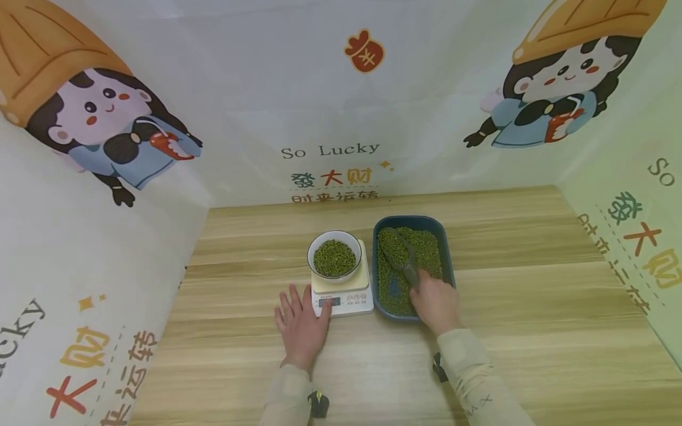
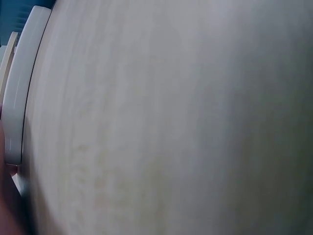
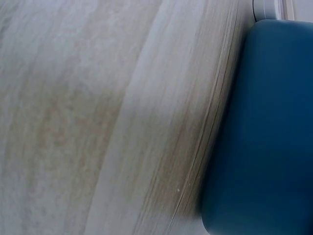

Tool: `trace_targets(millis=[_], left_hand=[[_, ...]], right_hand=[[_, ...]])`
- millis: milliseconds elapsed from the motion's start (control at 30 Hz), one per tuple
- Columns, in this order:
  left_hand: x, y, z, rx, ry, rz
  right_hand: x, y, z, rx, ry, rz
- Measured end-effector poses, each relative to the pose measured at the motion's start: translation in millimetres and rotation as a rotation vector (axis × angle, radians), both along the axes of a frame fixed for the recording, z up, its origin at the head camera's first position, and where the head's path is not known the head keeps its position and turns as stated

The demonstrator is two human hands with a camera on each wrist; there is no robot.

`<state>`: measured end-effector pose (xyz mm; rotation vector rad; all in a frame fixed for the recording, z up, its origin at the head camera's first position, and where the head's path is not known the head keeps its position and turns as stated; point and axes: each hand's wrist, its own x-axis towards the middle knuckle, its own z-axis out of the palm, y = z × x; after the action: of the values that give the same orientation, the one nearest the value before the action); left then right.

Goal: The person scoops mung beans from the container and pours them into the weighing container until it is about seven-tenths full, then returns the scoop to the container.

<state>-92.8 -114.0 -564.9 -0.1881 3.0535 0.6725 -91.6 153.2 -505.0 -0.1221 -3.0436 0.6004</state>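
My right hand [image 1: 436, 303] grips the handle of a dark grey scoop [image 1: 409, 266] over the blue bin [image 1: 452, 278]. The scoop's bowl holds green mung beans and lies among the mung beans [image 1: 426, 245] in that bin. To the left, a white bowl [image 1: 314, 270] with a dark rim contains more mung beans [image 1: 334, 258] and stands on a white kitchen scale [image 1: 357, 302]. My left hand [image 1: 305, 331] lies with fingers spread at the scale's front left corner, its thumb touching near the display. In the left wrist view the scale's edge [image 2: 22, 88] shows; in the right wrist view, the bin's wall [image 3: 264, 127].
A wood-grain table [image 1: 522, 284] carries everything. Behind it and at both sides rise pale cloth walls [image 1: 256, 77] printed with cartoon figures and lettering. The bin stands just right of the scale. A small blue patch shows through the beans in the bin.
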Motion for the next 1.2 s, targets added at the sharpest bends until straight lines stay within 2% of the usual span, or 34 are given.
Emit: trace_targets(millis=[333,700,1000,1200], left_hand=[[0.3,1.2,2.1,-0.006,0.008,0.003],[-0.4,1.4,1.9,-0.022,0.008,0.0],[-0.5,2.3,3.4,-0.03,0.009,0.004],[1.0,2.0,3.6,-0.026,0.034,0.009]], right_hand=[[-1.1,0.8,-0.2,0.001,-0.013,0.0],[-1.2,1.7,-3.0,0.01,0.029,0.004],[-1.1,2.2,-3.1,0.012,0.021,0.014],[-1.2,1.4,-3.7,0.011,0.005,0.023]])
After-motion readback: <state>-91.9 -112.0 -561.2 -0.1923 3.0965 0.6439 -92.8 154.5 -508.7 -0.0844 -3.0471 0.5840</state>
